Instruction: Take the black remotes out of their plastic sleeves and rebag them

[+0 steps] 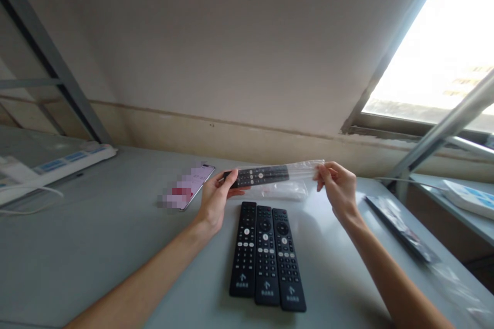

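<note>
A black remote control [254, 177] lies mostly inside a clear plastic bag [303, 168], held level above the table. My left hand [216, 195] is closed on the remote's left end, thumb on top. At the other side, my right hand [337, 185] pinches the bag's right end, which is stretched between the two hands. Below them, three black remotes lie side by side on the table: a left one [244, 257], a middle one [267, 262] and a right one [288, 267]. Another crumpled clear bag [285, 192] rests just behind these.
A phone [196, 180], partly pixelated, lies left of my left hand. On the right, a bagged remote [401, 226] lies near the table edge. A white power strip [69, 167] with cables stands far left. A metal post [436, 139] rises by the window.
</note>
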Demonstrator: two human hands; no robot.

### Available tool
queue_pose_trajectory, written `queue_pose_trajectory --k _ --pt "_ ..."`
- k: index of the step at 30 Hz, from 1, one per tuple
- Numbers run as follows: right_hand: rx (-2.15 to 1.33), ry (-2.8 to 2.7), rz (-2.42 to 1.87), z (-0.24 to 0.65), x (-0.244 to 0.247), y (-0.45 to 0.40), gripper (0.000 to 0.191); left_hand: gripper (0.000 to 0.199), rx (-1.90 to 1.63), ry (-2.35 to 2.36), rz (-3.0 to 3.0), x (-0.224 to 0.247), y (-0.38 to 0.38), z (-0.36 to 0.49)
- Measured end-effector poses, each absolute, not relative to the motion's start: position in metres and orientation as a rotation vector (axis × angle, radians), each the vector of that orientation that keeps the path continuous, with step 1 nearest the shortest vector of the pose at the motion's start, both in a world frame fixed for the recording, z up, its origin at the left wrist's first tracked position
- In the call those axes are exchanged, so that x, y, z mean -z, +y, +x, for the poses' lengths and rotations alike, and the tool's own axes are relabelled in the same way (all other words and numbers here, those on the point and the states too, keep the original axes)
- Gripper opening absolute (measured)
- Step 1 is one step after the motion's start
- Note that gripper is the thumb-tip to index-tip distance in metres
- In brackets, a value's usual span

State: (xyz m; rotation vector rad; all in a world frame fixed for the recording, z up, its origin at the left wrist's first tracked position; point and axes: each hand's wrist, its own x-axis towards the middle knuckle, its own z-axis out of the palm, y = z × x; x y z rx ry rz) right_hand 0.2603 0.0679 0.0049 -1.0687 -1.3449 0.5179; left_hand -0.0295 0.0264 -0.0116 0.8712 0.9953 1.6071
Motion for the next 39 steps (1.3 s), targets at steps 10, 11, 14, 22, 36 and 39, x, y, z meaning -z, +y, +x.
queue_pose_trajectory --k 10,11,14,22,36,39 --pt "-0.537 -1.318 -1.079 0.256 0.008 0.064 0.028 0.049 -1.799 1.041 0.821 0.005 0.029 -0.027" --pt "-0.536 -1.313 -1.074 0.255 0.008 0.064 0.028 0.048 -1.814 1.045 0.813 0.005 0.030 -0.027" --pt "-0.548 -1.296 -1.057 0.253 0.007 0.063 0.028 0.046 -1.856 1.051 0.812 0.007 0.032 -0.029" --pt "-0.602 -1.240 -1.039 0.250 0.012 0.064 0.031 0.042 -1.896 1.093 0.822 0.012 0.036 -0.032" --pt "-0.620 -1.045 -1.140 0.280 0.024 0.082 0.039 0.014 -1.977 1.024 0.266 0.003 0.060 -0.085" --pt "-0.685 -1.062 -1.193 0.274 0.028 0.081 0.044 0.012 -1.923 1.008 0.250 0.004 0.061 -0.087"
